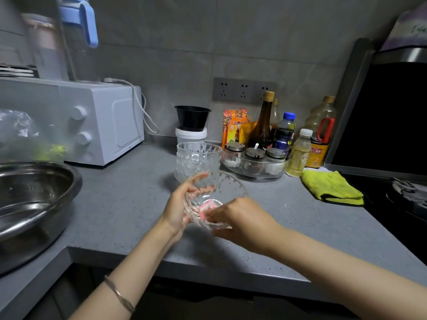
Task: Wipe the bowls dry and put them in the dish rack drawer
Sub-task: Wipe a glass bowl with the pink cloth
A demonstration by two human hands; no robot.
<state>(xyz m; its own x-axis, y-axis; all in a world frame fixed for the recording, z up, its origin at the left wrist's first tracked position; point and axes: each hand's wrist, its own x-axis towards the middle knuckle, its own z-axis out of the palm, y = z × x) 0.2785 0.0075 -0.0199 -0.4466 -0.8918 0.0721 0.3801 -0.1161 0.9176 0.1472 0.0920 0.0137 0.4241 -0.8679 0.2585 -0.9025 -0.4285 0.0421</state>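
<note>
A clear cut-glass bowl [227, 188] is held tilted above the grey counter [120, 204]. My left hand [182, 202] grips its left side, fingers curled round the outside wall. My right hand [240, 218] reaches into the bowl and presses a pink cloth [206, 207] against the bottom. Behind them stands a stack of several matching glass bowls [197, 158] on the counter. The dish rack drawer is not in view.
A steel basin [30, 199] sits at the left, a white microwave [101, 121] behind it. A glass tray of spice jars [254, 162], bottles and a black tub on a white tub [192, 121] line the wall. A yellow cloth [330, 188] lies beside the stove [397, 192].
</note>
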